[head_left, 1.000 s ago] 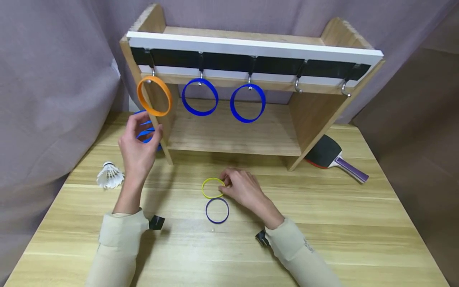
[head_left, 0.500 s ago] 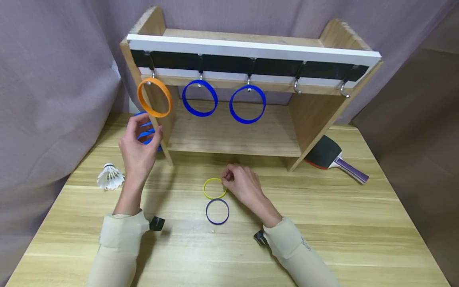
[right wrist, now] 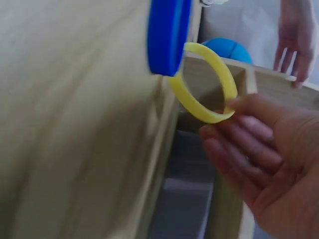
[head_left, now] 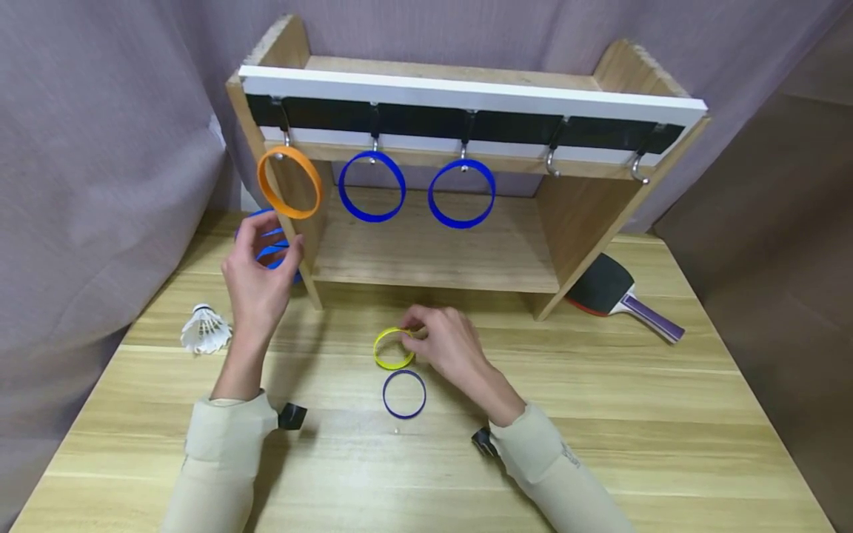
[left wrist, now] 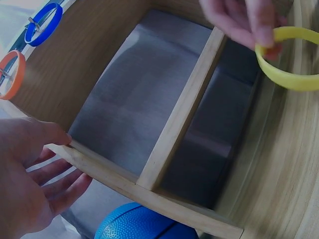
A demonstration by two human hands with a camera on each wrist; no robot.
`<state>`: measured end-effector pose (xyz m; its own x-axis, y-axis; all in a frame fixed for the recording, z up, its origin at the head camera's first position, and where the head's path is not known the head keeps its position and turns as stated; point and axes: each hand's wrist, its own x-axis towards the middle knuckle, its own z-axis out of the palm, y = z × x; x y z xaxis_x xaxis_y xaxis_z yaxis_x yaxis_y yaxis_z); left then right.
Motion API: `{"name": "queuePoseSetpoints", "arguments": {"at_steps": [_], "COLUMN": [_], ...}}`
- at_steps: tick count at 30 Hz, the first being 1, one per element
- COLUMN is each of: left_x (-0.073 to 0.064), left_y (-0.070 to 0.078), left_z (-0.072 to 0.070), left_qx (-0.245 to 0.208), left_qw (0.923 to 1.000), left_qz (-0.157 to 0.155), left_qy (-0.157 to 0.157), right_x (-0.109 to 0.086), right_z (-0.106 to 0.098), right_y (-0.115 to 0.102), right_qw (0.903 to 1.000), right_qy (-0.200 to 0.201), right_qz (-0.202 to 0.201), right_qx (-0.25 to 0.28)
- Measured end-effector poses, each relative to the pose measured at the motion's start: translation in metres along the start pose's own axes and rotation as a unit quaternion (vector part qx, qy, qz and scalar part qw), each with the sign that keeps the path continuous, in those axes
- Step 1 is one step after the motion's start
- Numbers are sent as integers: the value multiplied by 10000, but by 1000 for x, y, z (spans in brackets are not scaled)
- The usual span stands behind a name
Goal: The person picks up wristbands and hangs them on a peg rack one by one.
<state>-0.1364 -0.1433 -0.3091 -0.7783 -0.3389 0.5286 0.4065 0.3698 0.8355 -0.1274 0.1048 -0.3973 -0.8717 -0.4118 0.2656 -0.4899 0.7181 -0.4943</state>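
Note:
My right hand (head_left: 449, 344) pinches a yellow ring (head_left: 393, 366) between thumb and fingers, low over the wooden table. The ring is tilted up on edge in the right wrist view. Just nearer lies a dark blue ring (head_left: 403, 417), flat on the table. My left hand (head_left: 256, 281) grips the left side panel of a wooden rack (head_left: 433, 259), its thumb at the panel's front edge in the left wrist view. From the rack's hooks hang an orange ring (head_left: 297, 215), a blue ring (head_left: 371, 218) and another blue ring (head_left: 460, 225).
The two right-hand hooks (head_left: 552, 163) hold no rings. A blue ball (left wrist: 144, 224) sits outside the rack's left panel, partly behind my left hand. A shuttlecock (head_left: 204, 329) lies at the left, a table tennis paddle (head_left: 603, 283) at the right. Grey curtain (head_left: 120, 111) surrounds the table.
The yellow ring, flat on the table before, is now tilted up in my right hand's pinch and slightly further left. My left hand stays on the rack.

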Motion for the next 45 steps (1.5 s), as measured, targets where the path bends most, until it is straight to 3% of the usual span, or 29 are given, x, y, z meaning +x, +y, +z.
{"name": "queuePoseSetpoints", "arguments": {"at_steps": [4, 11, 15, 18, 20, 22, 27, 29, 31, 37, 41, 43, 45], "left_x": [0, -1, -2, -1, -1, -1, -2, -2, -2, -1, -2, -3, -3], "left_y": [1, 1, 1, 1, 1, 1, 2, 3, 3, 3, 2, 3, 3], "left_z": [0, 1, 1, 2, 2, 1, 1, 1, 0, -1, -1, 0, 1], "left_qx": [-28, -13, -13, -29, -18, -16, 37, 61, 64, 75, 65, 71, 80], "left_qw": [10000, 10000, 10000, 10000, 10000, 10000, 10000, 10000, 10000, 9999, 9999, 9999, 9999], "left_qz": [-6, 25, 28, 38, 49, 50, -21, -53, -54, -49, -86, -89, -68], "left_qy": [-4, -33, -30, -4, 16, 23, -2, -6, 30, 106, 55, 36, 16], "right_x": [0, -1, -1, -1, -2, -4, -8, -8, -7, -2, -1, -1, -2], "right_z": [-7, -13, -42, -84, -114, -143, -188, -193, -193, -180, -176, -175, -175], "right_y": [-8, -14, -24, -35, -40, -42, -32, -25, -17, 0, 6, 8, 9], "right_qw": [9979, 9948, 9837, 9600, 9341, 8928, 7561, 7248, 7109, 7086, 7120, 7195, 7163], "right_qy": [-119, -173, -208, -49, 411, 1108, 2911, 3356, 3588, 3730, 3805, 3828, 3811], "right_qz": [-597, -930, -1117, -1099, -1068, -1090, -1362, -1373, -1238, -733, -593, -538, -461], "right_qx": [216, 369, 1393, 2574, 3382, 4228, 5701, 5859, 5921, 5945, 5872, 5770, 5827]}}
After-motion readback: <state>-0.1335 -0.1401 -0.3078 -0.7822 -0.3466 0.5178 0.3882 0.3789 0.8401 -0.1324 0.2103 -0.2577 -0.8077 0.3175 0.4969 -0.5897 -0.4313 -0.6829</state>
